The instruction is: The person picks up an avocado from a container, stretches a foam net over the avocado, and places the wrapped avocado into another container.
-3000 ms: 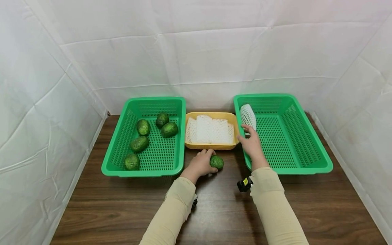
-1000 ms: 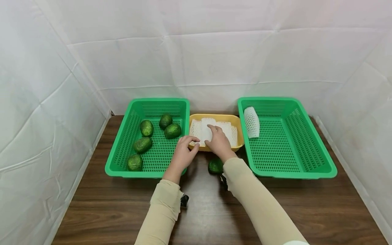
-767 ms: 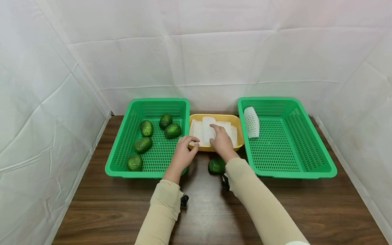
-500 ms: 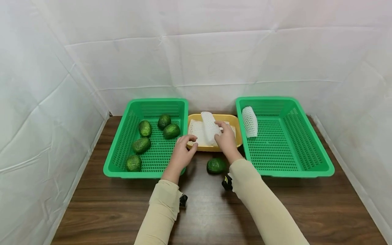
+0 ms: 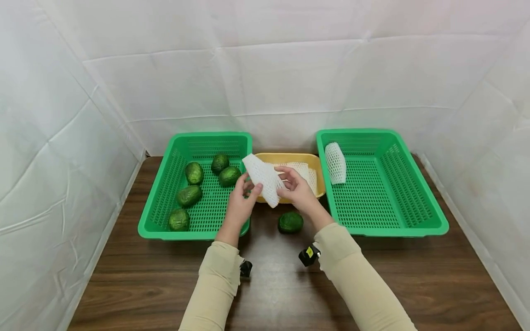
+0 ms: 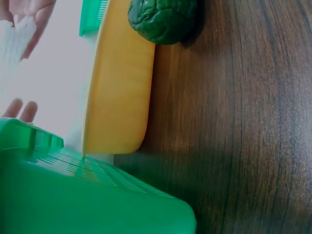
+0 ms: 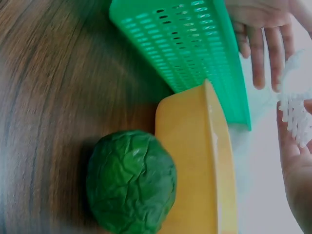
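Above the yellow tray (image 5: 290, 200), both hands hold a white foam fruit net (image 5: 265, 177), its shape slanting down to the right. My right hand (image 5: 301, 191) pinches its right side between thumb and fingers. At its left edge, my left hand (image 5: 241, 200) has the thumb in front and fingers behind. The right wrist view shows the net (image 7: 298, 119) against the right thumb, with the left fingers spread beside it. A wrinkled green avocado (image 5: 290, 222) lies on the table just in front of the tray, below the hands.
More foam nets (image 5: 304, 171) lie in the yellow tray. The left green basket (image 5: 194, 234) holds several avocados (image 5: 189, 196). In the right green basket (image 5: 389, 231), a netted piece (image 5: 335, 163) leans along the left wall. White sheeting (image 5: 290, 78) stands behind the table.
The avocado was set down and my left hand left it for the tray's left side. My right hand came from the right basket, lifted a foam net from the tray and brought it leftward to my left hand.
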Available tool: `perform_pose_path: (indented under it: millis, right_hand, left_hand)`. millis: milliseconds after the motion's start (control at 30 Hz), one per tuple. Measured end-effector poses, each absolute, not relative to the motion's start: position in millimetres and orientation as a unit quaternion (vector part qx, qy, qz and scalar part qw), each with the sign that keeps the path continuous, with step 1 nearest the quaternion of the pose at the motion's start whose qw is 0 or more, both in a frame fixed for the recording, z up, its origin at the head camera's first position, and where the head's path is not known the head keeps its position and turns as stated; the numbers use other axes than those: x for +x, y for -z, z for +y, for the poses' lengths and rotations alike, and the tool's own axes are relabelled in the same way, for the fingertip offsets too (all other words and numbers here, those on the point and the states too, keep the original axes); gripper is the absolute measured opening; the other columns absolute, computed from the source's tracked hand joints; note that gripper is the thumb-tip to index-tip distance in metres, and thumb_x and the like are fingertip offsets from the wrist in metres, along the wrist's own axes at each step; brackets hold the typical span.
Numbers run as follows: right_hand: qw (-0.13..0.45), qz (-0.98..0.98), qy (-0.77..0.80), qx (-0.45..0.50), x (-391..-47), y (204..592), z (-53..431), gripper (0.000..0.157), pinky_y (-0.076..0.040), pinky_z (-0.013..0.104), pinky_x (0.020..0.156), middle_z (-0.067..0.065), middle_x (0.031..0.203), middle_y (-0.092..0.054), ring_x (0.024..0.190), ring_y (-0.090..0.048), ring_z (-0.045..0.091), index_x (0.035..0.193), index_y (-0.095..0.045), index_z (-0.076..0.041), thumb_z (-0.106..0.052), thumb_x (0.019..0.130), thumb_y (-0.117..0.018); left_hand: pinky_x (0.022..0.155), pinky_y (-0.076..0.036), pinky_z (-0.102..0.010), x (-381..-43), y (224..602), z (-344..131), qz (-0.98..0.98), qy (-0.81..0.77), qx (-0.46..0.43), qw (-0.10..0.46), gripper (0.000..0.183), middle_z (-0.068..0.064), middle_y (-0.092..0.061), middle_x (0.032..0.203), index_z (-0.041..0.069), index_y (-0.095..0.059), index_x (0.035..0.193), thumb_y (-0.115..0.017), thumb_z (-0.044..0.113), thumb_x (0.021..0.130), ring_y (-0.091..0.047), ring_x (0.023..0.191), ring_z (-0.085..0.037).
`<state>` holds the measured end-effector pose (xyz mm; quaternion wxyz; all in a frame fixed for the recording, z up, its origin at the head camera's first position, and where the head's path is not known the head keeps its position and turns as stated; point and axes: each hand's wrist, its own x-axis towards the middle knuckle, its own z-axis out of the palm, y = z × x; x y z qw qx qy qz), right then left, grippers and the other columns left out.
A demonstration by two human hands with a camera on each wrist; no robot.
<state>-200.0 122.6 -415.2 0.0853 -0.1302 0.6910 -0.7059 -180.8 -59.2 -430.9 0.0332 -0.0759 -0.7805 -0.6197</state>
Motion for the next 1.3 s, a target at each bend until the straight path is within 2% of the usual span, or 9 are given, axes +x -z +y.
perform_pose_path:
  millis: [133, 267, 367, 533, 667, 800, 933, 1067, 1300]
  right_hand:
    - [0.099, 0.704, 0.687, -0.148, -199, 418, 127, 0.053, -0.042, 0.034, 0.088, 0.018, 0.121, -0.047, 0.109, -0.048, 0.029, 0.135, -0.041, -0.003, 0.008, 0.085, -0.052]
    - [0.111, 0.728, 0.665, -0.122, -200, 420, 130, 0.047, -0.036, 0.042, 0.098, 0.015, 0.130, -0.047, 0.120, -0.044, 0.028, 0.136, -0.044, -0.006, -0.011, 0.091, -0.058]
    - [0.106, 0.751, 0.647, -0.085, -202, 421, 129, 0.043, -0.041, 0.039, 0.095, 0.011, 0.121, -0.056, 0.112, -0.051, 0.022, 0.127, -0.054, -0.006, -0.023, 0.089, -0.063]
    - [0.032, 0.738, 0.673, -0.021, -204, 420, 132, 0.032, -0.048, 0.030, 0.080, 0.003, 0.095, -0.063, 0.088, -0.058, 0.013, 0.111, -0.062, 0.004, -0.019, 0.089, -0.064]
    - [-0.022, 0.712, 0.702, 0.015, -206, 420, 139, 0.030, -0.050, 0.032, 0.076, -0.002, 0.088, -0.060, 0.081, -0.057, 0.009, 0.110, -0.061, 0.006, -0.016, 0.089, -0.063]
    - [-0.032, 0.709, 0.704, 0.015, -205, 418, 142, 0.029, -0.051, 0.033, 0.075, 0.000, 0.089, -0.059, 0.080, -0.057, 0.010, 0.112, -0.061, 0.006, -0.014, 0.090, -0.062]
    - [0.016, 0.717, 0.695, -0.041, -202, 416, 140, 0.035, -0.050, 0.027, 0.076, 0.001, 0.095, -0.061, 0.085, -0.058, 0.008, 0.124, -0.053, 0.004, -0.008, 0.092, -0.058]
    - [0.047, 0.702, 0.704, -0.096, -200, 416, 142, 0.038, -0.048, 0.029, 0.082, -0.001, 0.101, -0.062, 0.092, -0.058, 0.008, 0.129, -0.046, 0.004, -0.006, 0.093, -0.055]
    - [0.085, 0.636, 0.760, -0.106, -198, 415, 145, 0.037, -0.047, 0.028, 0.083, -0.002, 0.107, -0.059, 0.099, -0.055, 0.011, 0.128, -0.044, 0.010, -0.003, 0.094, -0.049]
  left_hand:
    - [0.083, -0.045, -0.043, -180, 431, -58, -0.788, 0.608, -0.082, 0.048, 0.052, -0.012, -0.062, 0.117, 0.008, -0.041, 0.135, -0.059, 0.030, 0.092, -0.057, 0.100, -0.025]
    - [0.079, -0.047, -0.044, -179, 431, -57, -0.791, 0.602, -0.090, 0.060, 0.048, -0.011, -0.065, 0.109, 0.008, -0.046, 0.131, -0.063, 0.025, 0.089, -0.058, 0.092, -0.025]
    - [0.079, -0.047, -0.045, -179, 432, -56, -0.791, 0.599, -0.100, 0.068, 0.047, -0.010, -0.066, 0.105, 0.008, -0.048, 0.129, -0.065, 0.024, 0.088, -0.058, 0.091, -0.024]
    - [0.076, -0.047, -0.043, -179, 433, -56, -0.789, 0.595, -0.102, 0.115, 0.038, -0.010, -0.067, 0.097, 0.006, -0.056, 0.121, -0.065, 0.022, 0.088, -0.060, 0.087, -0.026]
    - [0.074, -0.047, -0.042, -178, 434, -56, -0.786, 0.590, -0.095, 0.160, 0.031, -0.011, -0.068, 0.095, 0.003, -0.061, 0.112, -0.066, 0.022, 0.087, -0.062, 0.088, -0.026]
    - [0.074, -0.048, -0.043, -177, 433, -57, -0.787, 0.584, -0.092, 0.177, 0.030, -0.012, -0.067, 0.094, 0.002, -0.063, 0.108, -0.066, 0.022, 0.087, -0.062, 0.088, -0.026]
    - [0.075, -0.047, -0.047, -175, 431, -56, -0.786, 0.593, -0.099, 0.141, 0.031, -0.012, -0.064, 0.097, 0.003, -0.061, 0.107, -0.068, 0.024, 0.086, -0.059, 0.089, -0.027]
    - [0.080, -0.043, -0.051, -172, 428, -54, -0.777, 0.614, -0.125, 0.060, 0.042, -0.012, -0.052, 0.110, 0.004, -0.049, 0.112, -0.070, 0.027, 0.084, -0.051, 0.094, -0.032]
    - [0.092, -0.037, -0.046, -173, 427, -54, -0.774, 0.617, -0.146, -0.014, 0.073, -0.007, -0.046, 0.130, 0.015, -0.031, 0.139, -0.071, 0.032, 0.081, -0.044, 0.115, -0.022]
